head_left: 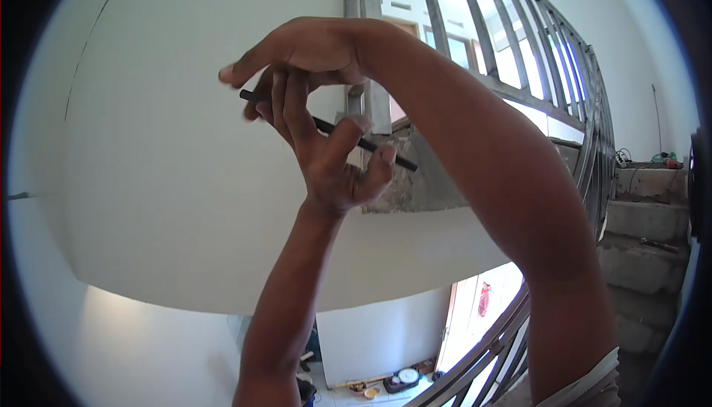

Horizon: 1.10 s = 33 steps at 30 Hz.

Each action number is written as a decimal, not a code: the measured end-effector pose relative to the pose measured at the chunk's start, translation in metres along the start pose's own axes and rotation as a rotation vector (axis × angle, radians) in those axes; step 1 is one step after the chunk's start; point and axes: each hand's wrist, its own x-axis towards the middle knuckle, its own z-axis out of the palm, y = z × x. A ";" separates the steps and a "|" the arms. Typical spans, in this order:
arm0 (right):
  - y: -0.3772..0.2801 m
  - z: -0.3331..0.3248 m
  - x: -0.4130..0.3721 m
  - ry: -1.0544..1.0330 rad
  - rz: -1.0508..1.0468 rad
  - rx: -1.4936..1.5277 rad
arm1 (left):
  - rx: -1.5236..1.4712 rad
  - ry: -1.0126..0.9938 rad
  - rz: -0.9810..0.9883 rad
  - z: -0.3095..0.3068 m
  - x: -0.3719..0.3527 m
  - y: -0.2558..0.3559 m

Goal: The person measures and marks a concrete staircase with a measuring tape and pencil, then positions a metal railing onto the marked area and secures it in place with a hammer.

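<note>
My left hand (pixel 334 159) is raised in front of the wall, its fingers closed around a thin black rod (pixel 400 160). The rod slants down from left to right and passes behind some of the fingers. My right hand (pixel 311 47) arches over from the right, bent at the wrist, just above the left hand. One of its digits stretches out to the left above the rod's upper end. Its other fingers curve down behind that end, partly hidden by the left fingers. Whether they touch the rod cannot be made out.
A pale curved wall (pixel 163 184) fills the left. Metal railing (pixel 512 44) runs along the upper right, above a patch of rough cement (pixel 430 177). Concrete stairs (pixel 645 222) rise at right, with cables and tools on them. Far below, several containers stand on a tiled floor (pixel 348 397).
</note>
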 end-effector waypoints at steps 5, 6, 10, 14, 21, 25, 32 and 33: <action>-0.014 -0.009 -0.006 0.028 -0.017 -0.173 | -0.194 -0.075 -0.060 -0.006 0.009 -0.002; -0.012 -0.013 -0.007 0.094 -0.033 -0.170 | -0.197 -0.066 -0.050 -0.011 0.012 -0.003; 0.013 -0.034 -0.024 0.481 -0.122 -0.078 | -0.713 -0.093 -0.727 -0.040 0.025 0.021; 0.031 -0.033 -0.054 0.643 -0.143 -0.062 | -0.659 -0.342 -1.125 -0.089 0.036 -0.001; 0.066 0.007 -0.109 0.844 -0.197 -0.101 | -0.114 -0.323 -1.190 -0.093 0.069 -0.011; 0.097 0.068 -0.123 1.017 -0.344 0.002 | -0.369 -0.100 -1.370 -0.058 0.052 -0.008; 0.127 0.162 -0.086 1.209 -0.485 -0.232 | -0.359 -0.508 -1.271 -0.019 0.096 0.021; 0.129 0.163 -0.088 1.209 -0.465 -0.215 | -0.249 -0.510 -1.234 -0.013 0.097 0.033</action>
